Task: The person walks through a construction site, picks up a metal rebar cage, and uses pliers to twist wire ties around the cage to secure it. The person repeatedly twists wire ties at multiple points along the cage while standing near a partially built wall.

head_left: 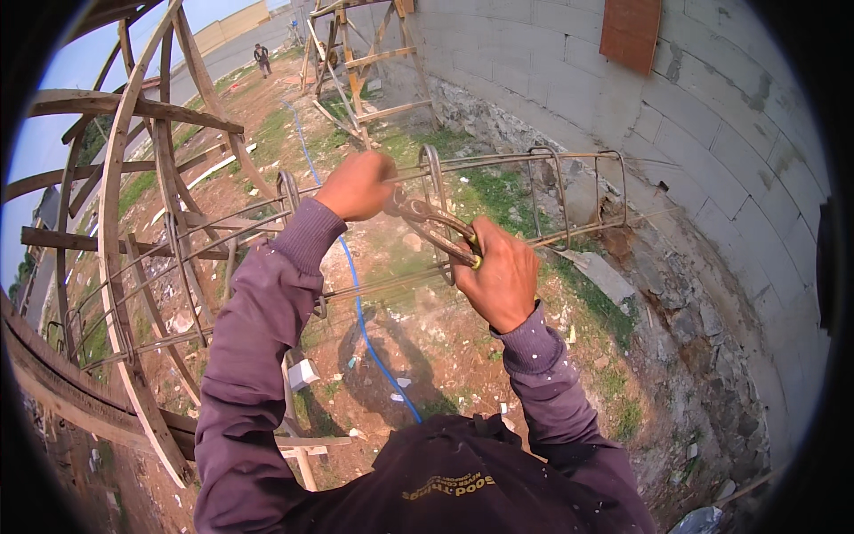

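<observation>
A long rebar cage [583,155] of thin bars and rectangular stirrups [433,169] runs across in front of me. My right hand [500,274] is closed around the handles of metal pincers [414,208], whose handle ends look dark and yellow. The pincers point up and left toward my left hand. My left hand [358,185] is closed in a fist at the cage's upper bar, just beside the pincers' head. Whatever its fingers grip is hidden, and the tips of the pincers' jaws cannot be made out clearly.
Wooden scaffold poles [116,178] stand close on the left, with another timber frame [378,58] farther ahead. A grey block wall [712,116] rises on the right above rough stonework. A blue hose [358,294] crosses the littered ground. One person [261,59] is far off.
</observation>
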### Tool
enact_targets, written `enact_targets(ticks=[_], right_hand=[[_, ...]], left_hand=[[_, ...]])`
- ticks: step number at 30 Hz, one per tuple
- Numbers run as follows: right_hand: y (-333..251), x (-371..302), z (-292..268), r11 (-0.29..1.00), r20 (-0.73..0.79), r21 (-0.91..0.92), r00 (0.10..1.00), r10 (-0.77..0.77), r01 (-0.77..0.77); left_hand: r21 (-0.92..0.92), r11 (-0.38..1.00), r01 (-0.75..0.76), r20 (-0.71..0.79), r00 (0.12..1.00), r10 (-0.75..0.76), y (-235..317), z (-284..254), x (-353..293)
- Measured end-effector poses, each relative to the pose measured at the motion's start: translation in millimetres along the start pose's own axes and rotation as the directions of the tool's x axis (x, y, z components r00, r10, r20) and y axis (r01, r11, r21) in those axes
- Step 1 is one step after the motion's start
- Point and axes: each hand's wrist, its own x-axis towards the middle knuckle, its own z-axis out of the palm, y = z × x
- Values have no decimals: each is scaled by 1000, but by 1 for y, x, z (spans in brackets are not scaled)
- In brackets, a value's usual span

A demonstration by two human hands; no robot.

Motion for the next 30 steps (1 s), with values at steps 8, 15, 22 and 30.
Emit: enact_targets(ticks=[8, 15, 22, 30], right_hand=[[-15, 36, 36, 998, -274, 53, 961, -26, 42], [-1, 43, 67, 989, -314, 16, 940, -133, 145], [12, 52, 74, 977, -331, 22, 924, -192, 211], [31, 71, 63, 944, -314, 80, 907, -281, 321]], left_hand=[[-334, 869, 364, 224, 927, -301, -22, -40, 60], [-383, 805, 454, 361, 875, -322, -15, -46, 67], [-298, 939, 171, 66, 985, -159, -30, -20, 57], [-168, 985, -44, -240, 971, 3, -11, 0, 47]])
